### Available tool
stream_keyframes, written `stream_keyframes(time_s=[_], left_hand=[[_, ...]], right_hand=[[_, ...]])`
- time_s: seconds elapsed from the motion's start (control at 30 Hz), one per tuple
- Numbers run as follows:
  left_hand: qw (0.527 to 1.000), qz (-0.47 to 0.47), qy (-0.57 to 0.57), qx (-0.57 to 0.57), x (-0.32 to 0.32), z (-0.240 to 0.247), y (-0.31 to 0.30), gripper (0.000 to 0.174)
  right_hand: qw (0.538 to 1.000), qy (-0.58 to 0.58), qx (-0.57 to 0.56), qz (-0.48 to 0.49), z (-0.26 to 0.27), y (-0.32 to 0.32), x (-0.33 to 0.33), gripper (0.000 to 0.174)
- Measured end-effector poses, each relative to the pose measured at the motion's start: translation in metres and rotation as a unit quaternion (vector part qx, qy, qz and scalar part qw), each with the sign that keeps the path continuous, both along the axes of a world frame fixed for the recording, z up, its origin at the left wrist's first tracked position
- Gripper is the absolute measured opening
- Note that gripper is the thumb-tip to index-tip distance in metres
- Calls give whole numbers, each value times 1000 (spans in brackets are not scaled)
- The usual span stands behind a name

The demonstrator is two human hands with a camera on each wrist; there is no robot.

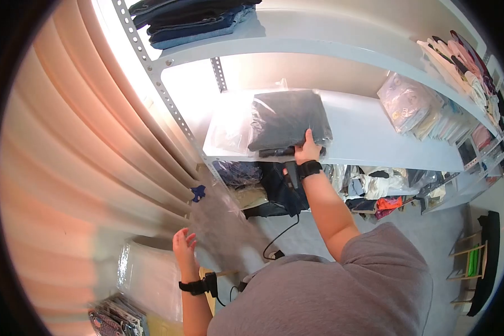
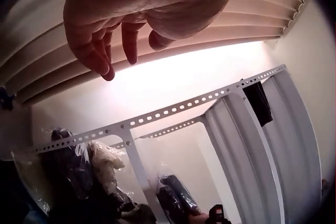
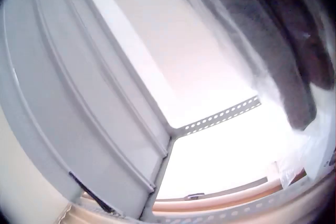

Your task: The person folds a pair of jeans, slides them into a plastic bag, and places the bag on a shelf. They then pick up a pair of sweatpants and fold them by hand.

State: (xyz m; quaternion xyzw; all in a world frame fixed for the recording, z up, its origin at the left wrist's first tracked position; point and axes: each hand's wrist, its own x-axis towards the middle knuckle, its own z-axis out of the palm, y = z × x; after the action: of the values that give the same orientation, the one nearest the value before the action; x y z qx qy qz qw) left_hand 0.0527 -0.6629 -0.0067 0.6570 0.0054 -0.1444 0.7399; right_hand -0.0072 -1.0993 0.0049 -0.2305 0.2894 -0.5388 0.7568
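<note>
A folded dark grey garment in a clear plastic bag (image 1: 288,117) lies over the middle shelf. At its front edge my right hand (image 1: 307,151) grips it, thumb on top and the other fingers hidden beneath. Another dark bundle (image 1: 277,152) shows just under it. The right wrist view catches the bagged dark fabric (image 3: 262,50) at its upper right. My left hand (image 1: 185,250) is held away from the shelf near the curtain, holding nothing. In the left wrist view that hand (image 2: 142,14) has loosely bent fingers.
Clear plastic bags (image 1: 229,126) lie on the shelf's left end. Folded jeans (image 1: 199,25) sit above; bagged clothes (image 1: 409,103) stand at the right. Bundled clothing fills the lower level. A perforated metal post (image 1: 171,106) rises beside the curtain (image 1: 84,140). Plastic packaging (image 1: 151,274) lies lower left.
</note>
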Motion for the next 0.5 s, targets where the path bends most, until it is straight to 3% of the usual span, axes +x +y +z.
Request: stream_keyframes(time_s=[0.03, 0.17, 0.3, 0.37, 0.5], left_hand=[[1000, -2, -1, 3, 0, -1, 5, 27], [999, 48, 10, -16, -6, -3, 28, 27], [997, 74, 14, -9, -10, -8, 47, 28], [996, 79, 23, -14, -12, -13, 54, 28], [993, 99, 44, -42, -15, -22, 66, 27]], right_hand=[[992, -40, 96, -76, 26, 19, -1, 56], [986, -119, 110, -43, -6, -8, 11, 62], [990, -100, 77, -67, 14, 2, 1, 65], [979, -64, 158, -108, 28, 14, -4, 68], [987, -68, 127, -65, -11, -9, -17, 63]])
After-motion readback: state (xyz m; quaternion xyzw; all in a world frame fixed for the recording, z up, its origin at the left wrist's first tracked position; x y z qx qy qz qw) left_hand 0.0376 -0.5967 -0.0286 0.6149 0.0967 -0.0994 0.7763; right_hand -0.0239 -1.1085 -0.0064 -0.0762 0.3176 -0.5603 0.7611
